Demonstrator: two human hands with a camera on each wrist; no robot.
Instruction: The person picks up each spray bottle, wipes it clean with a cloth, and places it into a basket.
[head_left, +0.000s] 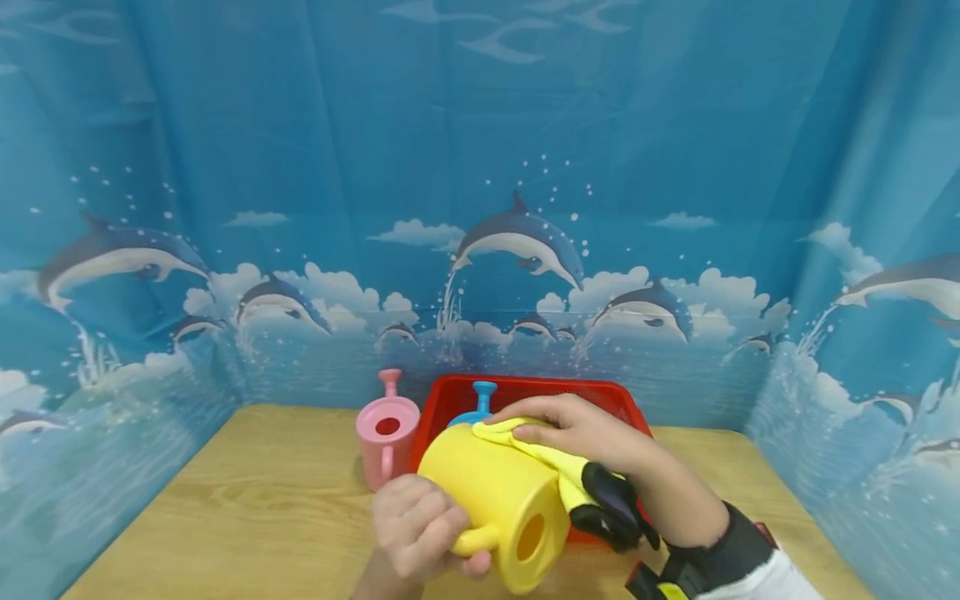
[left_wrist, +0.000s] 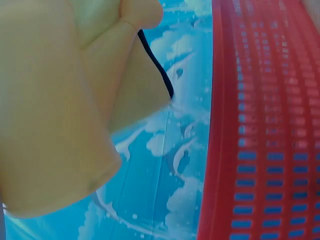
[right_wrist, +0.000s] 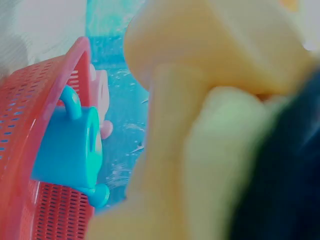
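A yellow watering can (head_left: 480, 475) is held tilted above the table, its round top opening turned toward the front. My left hand (head_left: 420, 521) grips it at the handle. On the can's upper side, my right hand (head_left: 588, 429) holds a yellow cloth with black parts (head_left: 558, 462) against the surface. The black end of the cloth hangs beside the can. Close by, the can's body fills much of the left wrist view. The can's spout is hidden in the head view.
Behind the yellow can stands a red basket (head_left: 555, 383) with a blue watering can (right_wrist: 65, 145) in it. To its left, a pink watering can (head_left: 375, 458) stands upright on the wooden table (head_left: 247, 500). A dolphin-print curtain (head_left: 480, 167) surrounds the table's back and sides.
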